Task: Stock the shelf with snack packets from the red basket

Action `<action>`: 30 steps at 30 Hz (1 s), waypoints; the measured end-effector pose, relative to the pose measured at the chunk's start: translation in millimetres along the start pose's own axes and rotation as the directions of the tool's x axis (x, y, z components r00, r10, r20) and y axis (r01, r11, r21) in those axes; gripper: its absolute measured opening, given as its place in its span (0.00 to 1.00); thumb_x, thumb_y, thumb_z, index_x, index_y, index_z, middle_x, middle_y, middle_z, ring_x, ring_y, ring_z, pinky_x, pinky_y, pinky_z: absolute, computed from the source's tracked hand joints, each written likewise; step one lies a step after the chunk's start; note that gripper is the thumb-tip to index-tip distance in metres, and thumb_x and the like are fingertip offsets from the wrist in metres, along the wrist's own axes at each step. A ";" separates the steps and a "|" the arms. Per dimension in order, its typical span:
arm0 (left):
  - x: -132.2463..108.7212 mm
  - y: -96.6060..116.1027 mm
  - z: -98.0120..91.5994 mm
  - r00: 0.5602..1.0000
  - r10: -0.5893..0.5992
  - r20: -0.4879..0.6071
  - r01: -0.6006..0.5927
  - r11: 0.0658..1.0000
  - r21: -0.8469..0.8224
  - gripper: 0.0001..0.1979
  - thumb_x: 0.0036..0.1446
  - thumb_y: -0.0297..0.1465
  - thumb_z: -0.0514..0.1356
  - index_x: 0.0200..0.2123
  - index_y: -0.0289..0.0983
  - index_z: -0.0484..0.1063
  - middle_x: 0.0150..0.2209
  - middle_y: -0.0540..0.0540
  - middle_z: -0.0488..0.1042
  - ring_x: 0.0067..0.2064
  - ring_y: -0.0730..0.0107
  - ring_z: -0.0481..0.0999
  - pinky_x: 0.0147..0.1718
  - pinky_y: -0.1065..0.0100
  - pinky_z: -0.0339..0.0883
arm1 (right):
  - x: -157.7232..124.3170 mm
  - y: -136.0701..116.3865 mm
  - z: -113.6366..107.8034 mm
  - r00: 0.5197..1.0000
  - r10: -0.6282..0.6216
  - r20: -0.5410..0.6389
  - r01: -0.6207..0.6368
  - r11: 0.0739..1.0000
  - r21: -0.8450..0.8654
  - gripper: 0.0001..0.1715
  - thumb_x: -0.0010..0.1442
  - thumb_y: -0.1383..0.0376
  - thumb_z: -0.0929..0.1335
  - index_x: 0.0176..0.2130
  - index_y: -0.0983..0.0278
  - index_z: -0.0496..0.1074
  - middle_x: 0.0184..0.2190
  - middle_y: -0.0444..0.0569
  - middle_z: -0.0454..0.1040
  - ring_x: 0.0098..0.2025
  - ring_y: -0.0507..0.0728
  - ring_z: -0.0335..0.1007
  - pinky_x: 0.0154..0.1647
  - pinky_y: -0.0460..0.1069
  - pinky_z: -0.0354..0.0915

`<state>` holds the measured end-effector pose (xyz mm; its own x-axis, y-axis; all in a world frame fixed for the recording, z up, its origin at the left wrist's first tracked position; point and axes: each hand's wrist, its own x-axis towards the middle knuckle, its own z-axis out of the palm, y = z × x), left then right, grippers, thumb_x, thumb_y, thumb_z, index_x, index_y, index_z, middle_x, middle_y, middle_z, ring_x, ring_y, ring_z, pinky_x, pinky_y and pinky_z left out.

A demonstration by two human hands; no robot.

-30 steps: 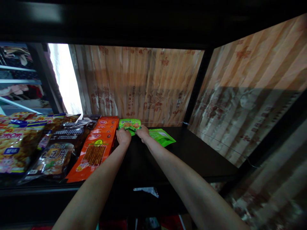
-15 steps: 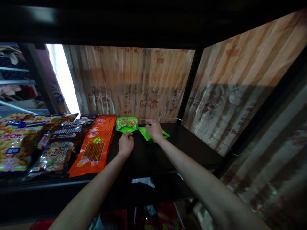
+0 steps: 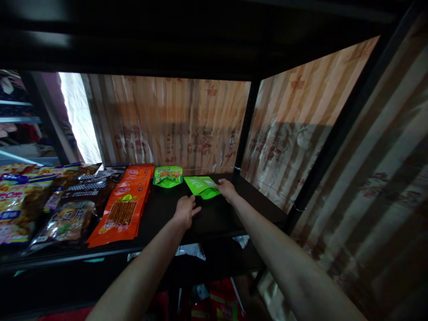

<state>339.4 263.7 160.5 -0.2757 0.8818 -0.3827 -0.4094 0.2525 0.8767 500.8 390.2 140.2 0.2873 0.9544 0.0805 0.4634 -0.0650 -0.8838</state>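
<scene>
A plain green snack bag (image 3: 201,185) lies on the black shelf board (image 3: 167,214), slightly askew. At its right edge is my right hand (image 3: 227,190), with the thumb and fingertips closed on the corner. My left hand (image 3: 186,211) is just in front of the bag's lower left corner, fingers apart and nothing in them; one fingertip reaches close to the bag, and I cannot tell whether it touches. To the left, a second green snack bag (image 3: 167,176) with a printed picture front lies near the back of the shelf.
Left of the green bags are overlapping orange snack packs (image 3: 123,209), dark clear-front snack bags (image 3: 72,218) and yellow puffed-snack bags (image 3: 20,205). A black upright post (image 3: 248,129) marks the back corner. Patterned curtains (image 3: 187,120) hang behind. Packets sit on lower shelves.
My right hand has shifted from on top of the green bag to its right edge, uncovering it. My left hand has moved right, from the printed bag towards the plain one. The view has shifted slightly.
</scene>
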 end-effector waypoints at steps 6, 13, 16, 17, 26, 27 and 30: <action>37.4 12.9 33.3 0.996 -0.049 -0.075 0.054 0.997 0.060 0.14 0.55 0.25 0.59 0.45 0.28 0.67 0.46 0.32 0.72 0.40 0.58 0.78 0.29 0.66 0.75 | -5.4 0.6 -1.1 0.993 0.095 0.066 -0.106 0.973 0.206 0.28 0.40 0.73 0.73 0.44 0.69 0.71 0.37 0.53 0.77 0.39 0.57 0.74 0.38 0.49 0.68; 3.1 -3.0 2.6 0.998 -0.012 0.055 0.012 1.000 -0.004 0.12 0.51 0.16 0.59 0.39 0.30 0.71 0.36 0.41 0.77 0.30 0.75 0.77 0.30 0.75 0.74 | -64.8 5.5 -28.5 0.982 0.056 0.180 -0.164 0.724 0.669 0.29 0.41 0.76 0.70 0.45 0.63 0.69 0.33 0.46 0.78 0.30 0.54 0.74 0.32 0.49 0.69; -27.3 -9.0 -29.0 0.981 0.061 0.186 -0.050 0.997 -0.060 0.07 0.50 0.18 0.60 0.34 0.32 0.74 0.35 0.44 0.77 0.31 0.76 0.76 0.31 0.74 0.73 | -111.4 9.8 -36.0 0.976 -0.096 0.198 -0.116 0.538 0.835 0.24 0.39 0.71 0.73 0.40 0.61 0.73 0.33 0.46 0.79 0.34 0.57 0.75 0.37 0.52 0.70; -37.4 -11.6 -38.9 0.976 0.082 0.201 -0.066 0.994 -0.086 0.06 0.51 0.20 0.61 0.33 0.32 0.74 0.35 0.44 0.77 0.32 0.75 0.76 0.31 0.74 0.73 | -127.3 10.8 -37.0 0.971 -0.119 0.205 -0.116 0.517 0.848 0.23 0.39 0.69 0.74 0.39 0.61 0.74 0.34 0.46 0.79 0.35 0.58 0.75 0.39 0.53 0.70; -103.6 -44.6 -98.2 0.966 0.126 0.228 -0.101 0.988 -0.118 0.21 0.37 0.34 0.71 0.36 0.36 0.72 0.37 0.47 0.78 0.35 0.70 0.77 0.29 0.71 0.73 | -214.5 8.1 -40.2 0.931 -0.156 0.329 -0.211 0.503 0.838 0.24 0.41 0.62 0.76 0.41 0.60 0.76 0.38 0.47 0.80 0.41 0.58 0.74 0.46 0.53 0.66; -107.4 -47.1 -104.4 0.968 0.132 0.215 -0.111 0.988 -0.108 0.22 0.37 0.35 0.72 0.37 0.37 0.72 0.37 0.47 0.78 0.35 0.69 0.77 0.29 0.71 0.73 | -218.9 7.7 -40.0 0.922 -0.176 0.346 -0.214 0.514 0.831 0.24 0.41 0.62 0.76 0.41 0.60 0.77 0.38 0.47 0.80 0.41 0.58 0.74 0.45 0.53 0.66; -115.1 -52.3 -121.8 0.970 0.158 0.185 -0.146 0.986 -0.075 0.21 0.37 0.38 0.71 0.35 0.37 0.72 0.35 0.48 0.77 0.34 0.70 0.77 0.29 0.71 0.72 | -229.1 8.4 -39.0 0.893 -0.225 0.389 -0.216 0.545 0.810 0.23 0.43 0.61 0.76 0.41 0.61 0.77 0.37 0.47 0.80 0.39 0.58 0.74 0.44 0.52 0.65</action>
<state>286.7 100.5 123.2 -0.1707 0.9689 -0.1790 -0.4291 0.0904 0.8987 471.6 159.6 132.3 -0.1736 0.9806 0.0909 -0.4889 -0.0056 -0.8723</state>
